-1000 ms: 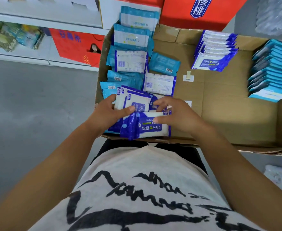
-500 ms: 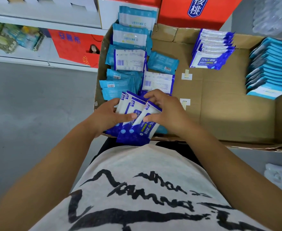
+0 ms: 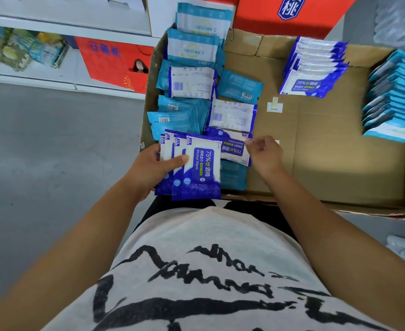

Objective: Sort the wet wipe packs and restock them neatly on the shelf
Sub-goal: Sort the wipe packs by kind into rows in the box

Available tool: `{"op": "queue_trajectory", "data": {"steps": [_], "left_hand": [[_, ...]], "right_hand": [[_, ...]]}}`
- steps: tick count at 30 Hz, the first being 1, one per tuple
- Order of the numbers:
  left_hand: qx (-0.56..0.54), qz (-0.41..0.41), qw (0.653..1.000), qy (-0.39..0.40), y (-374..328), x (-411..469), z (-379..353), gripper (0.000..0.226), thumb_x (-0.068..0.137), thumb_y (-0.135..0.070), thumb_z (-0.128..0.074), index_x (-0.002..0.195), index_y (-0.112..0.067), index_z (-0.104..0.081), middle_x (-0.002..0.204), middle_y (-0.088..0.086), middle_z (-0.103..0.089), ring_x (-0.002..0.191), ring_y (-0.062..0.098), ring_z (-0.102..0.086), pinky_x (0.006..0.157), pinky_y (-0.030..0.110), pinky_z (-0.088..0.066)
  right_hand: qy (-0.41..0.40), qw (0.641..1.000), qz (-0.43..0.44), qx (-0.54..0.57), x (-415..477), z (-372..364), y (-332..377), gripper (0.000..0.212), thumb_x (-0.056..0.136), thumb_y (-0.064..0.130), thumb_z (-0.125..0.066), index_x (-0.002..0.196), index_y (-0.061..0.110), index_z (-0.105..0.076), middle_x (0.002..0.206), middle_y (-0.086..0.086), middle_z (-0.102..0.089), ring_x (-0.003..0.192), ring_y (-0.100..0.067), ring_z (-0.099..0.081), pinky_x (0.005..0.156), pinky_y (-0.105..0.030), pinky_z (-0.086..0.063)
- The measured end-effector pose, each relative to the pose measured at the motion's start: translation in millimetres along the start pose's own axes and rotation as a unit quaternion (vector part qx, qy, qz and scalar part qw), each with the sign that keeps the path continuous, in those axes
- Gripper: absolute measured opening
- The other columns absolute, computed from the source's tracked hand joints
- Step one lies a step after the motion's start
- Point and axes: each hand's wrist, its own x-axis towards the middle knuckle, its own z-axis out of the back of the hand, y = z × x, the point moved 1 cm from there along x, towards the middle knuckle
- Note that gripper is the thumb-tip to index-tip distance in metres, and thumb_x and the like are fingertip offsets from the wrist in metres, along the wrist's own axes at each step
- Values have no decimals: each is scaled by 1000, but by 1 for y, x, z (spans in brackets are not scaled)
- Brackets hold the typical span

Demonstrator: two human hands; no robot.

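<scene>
blue-and-white alcohol wipe packs (image 3: 200, 168), teal packs (image 3: 175, 120), brown cardboard box (image 3: 328, 149)

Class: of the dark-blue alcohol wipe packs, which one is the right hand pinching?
The single pack with the upside-down label; the right hand pinches its corner. The left hand holds three others, fanned.

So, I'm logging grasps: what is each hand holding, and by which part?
The left hand grips three fanned alcohol wipe packs by their left edges; the right hand pinches another pack by its right end.

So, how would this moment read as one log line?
left hand: holds fanned alcohol wipe packs | right hand: pinches another blue pack | phase: sorting in cardboard box
</scene>
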Motion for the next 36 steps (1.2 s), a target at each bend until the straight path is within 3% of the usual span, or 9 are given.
{"op": "queue_trajectory", "data": {"steps": [3, 8, 11, 15, 20, 23, 26, 30, 36], "left_hand": [[-1, 11, 1000, -20, 8, 2, 8, 46, 86, -35, -79, 127, -23, -59, 117, -4, -73, 101, 17, -73, 82, 39, -63], [-14, 12, 999, -48, 16, 2, 21, 43, 84, -36, -81, 121, -25, -62, 111, -6, -75, 96, 16, -75, 75, 35, -63], [-17, 11, 998, -64, 16, 4, 23, 47, 85, -36, -80, 125, -23, -59, 108, -9, -72, 94, 13, -72, 70, 31, -61], [-28, -3, 997, -70, 11, 7, 21, 44, 88, -33, -78, 125, -26, -56, 103, -15, -68, 90, 10, -69, 65, 27, -57], [-26, -36, 997, -65, -2, 9, 15, 31, 86, -36, -80, 110, -35, -60, 99, -16, -71, 88, 5, -71, 67, 29, -60], [2, -62, 997, -53, -15, 9, 7, 41, 84, -40, -82, 118, -32, -60, 102, -16, -72, 90, 6, -72, 65, 27, -59], [27, -72, 997, -25, -28, 9, -11, 48, 85, -40, -81, 126, -31, -56, 106, -16, -69, 95, 8, -70, 67, 27, -59], [4, -80, 997, 11, -37, 3, -49, 51, 83, -37, -83, 128, -29, -60, 115, -11, -73, 103, 11, -72, 84, 37, -62], [-64, -79, 994, 32, -29, -12, -108, 33, 87, -30, -82, 115, -30, -66, 107, -12, -77, 95, 4, -75, 90, 34, -61]], "right_hand": [[22, 996, -86, -4, 24, -13, -32, 58, 76, 61, -68, 105, 10, -69, 103, -6, -74, 94, -25, -70, 85, -39, -57], [-9, 992, -121, 38, 24, -20, -39, 31, 73, 42, -86, 89, 22, -69, 96, 2, -74, 91, -20, -71, 88, -44, -59], [-17, 994, -93, 49, 16, -13, -28, 25, 82, 35, -81, 95, 19, -66, 97, 3, -71, 93, -18, -70, 86, -39, -58], [10, 985, -31, 168, -5, 8, -11, 15, 89, 17, -73, 93, 26, -63, 101, 2, -72, 94, -14, -70, 89, -38, -58], [22, 978, 44, 201, -34, 53, 19, 12, 94, 13, -68, 102, 20, -62, 99, -2, -74, 82, -10, -69, 75, -28, -58], [107, 968, 59, 219, -47, 81, 40, 8, 99, 19, -62, 102, 25, -65, 98, -2, -74, 88, -11, -71, 75, -25, -59], [172, 965, 46, 195, -46, 87, 50, 18, 94, 27, -69, 112, 26, -66, 102, 1, -77, 94, -15, -74, 81, -33, -60], [150, 960, -20, 236, -42, 75, 55, 37, 87, 33, -76, 114, 8, -67, 98, -3, -78, 88, -19, -76, 85, -42, -61], [84, 974, -25, 208, -39, 75, 29, 35, 94, 44, -66, 113, 16, -59, 108, -2, -73, 89, -13, -75, 79, -37, -63]]}}
